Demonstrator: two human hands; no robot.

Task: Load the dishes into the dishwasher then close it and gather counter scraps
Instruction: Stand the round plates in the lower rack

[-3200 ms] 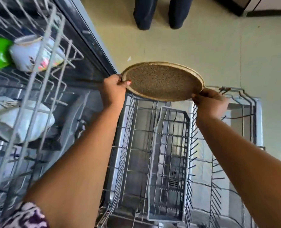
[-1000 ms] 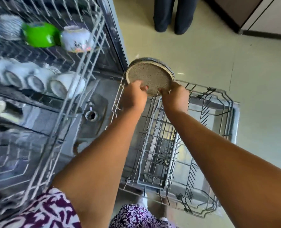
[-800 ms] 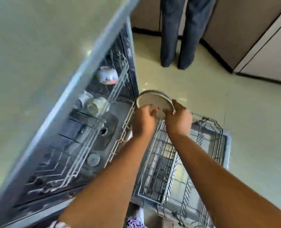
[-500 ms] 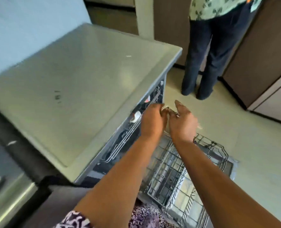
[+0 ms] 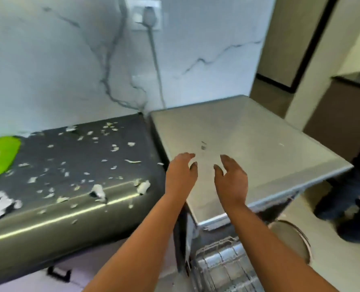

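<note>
- Hands, left hand (image 5: pixel 181 175) and right hand (image 5: pixel 231 182), hang loose and hold nothing above the smooth grey dishwasher (image 5: pixel 248 144) top.
- Round speckled plate (image 5: pixel 290 239) now stands in the wire rack (image 5: pixel 221 262); before, both hands held it.
- White torn scraps (image 5: pixel 94 163) dot the dark shiny counter (image 5: pixel 48 218).

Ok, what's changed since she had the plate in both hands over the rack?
Both hands let go of the plate, which now stands in the lower rack. The left hand and right hand rose, open and empty, over the dishwasher top. Unchanged: dishwasher open, rack pulled out. Scraps lie on the counter.
</note>
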